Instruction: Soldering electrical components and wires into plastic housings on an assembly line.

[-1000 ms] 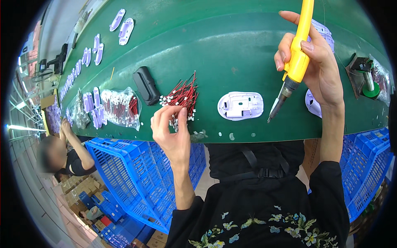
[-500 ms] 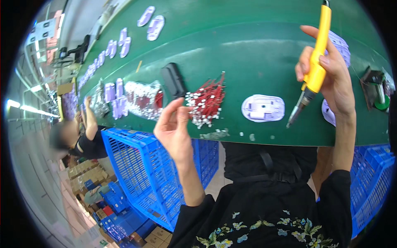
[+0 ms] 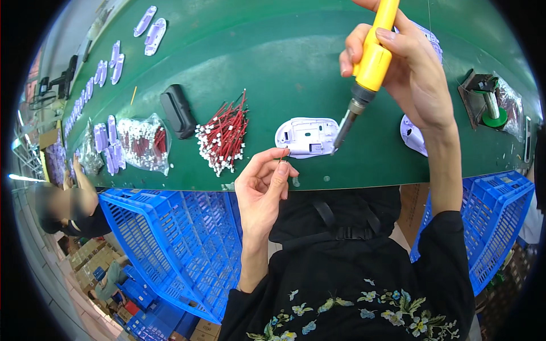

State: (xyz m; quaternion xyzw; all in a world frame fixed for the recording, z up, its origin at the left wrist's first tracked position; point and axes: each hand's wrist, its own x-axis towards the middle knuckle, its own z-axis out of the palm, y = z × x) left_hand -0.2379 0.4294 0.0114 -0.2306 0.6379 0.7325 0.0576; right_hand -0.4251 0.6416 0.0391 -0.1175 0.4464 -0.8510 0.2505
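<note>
My right hand [image 3: 424,79] grips a soldering iron [image 3: 374,65] by its yellow handle, the metal tip slanting down to the right edge of a pale lilac plastic shell [image 3: 301,149]. Whether the tip touches the shell, I cannot tell. Just in front of the shell's left part, my left hand [image 3: 259,193] pinches a thin wire [image 3: 284,154] between thumb and forefinger, mostly hidden by the fingers. To the left of the shell lies a heap of red wires [image 3: 227,128] with white connectors.
Left of the heap are a black case [image 3: 177,111] and a plastic bag of wires [image 3: 139,142]. More lilac shells [image 3: 154,37] line the far left. On the right stands a spool on a green base [image 3: 493,118]. Blue crates [image 3: 170,244] flank me; another person [image 3: 79,207] works at left.
My left hand has come away from the wire heap to the shell's front edge, now pinching a thin wire. The soldering iron has moved left to the shell. The view has shifted rightward.
</note>
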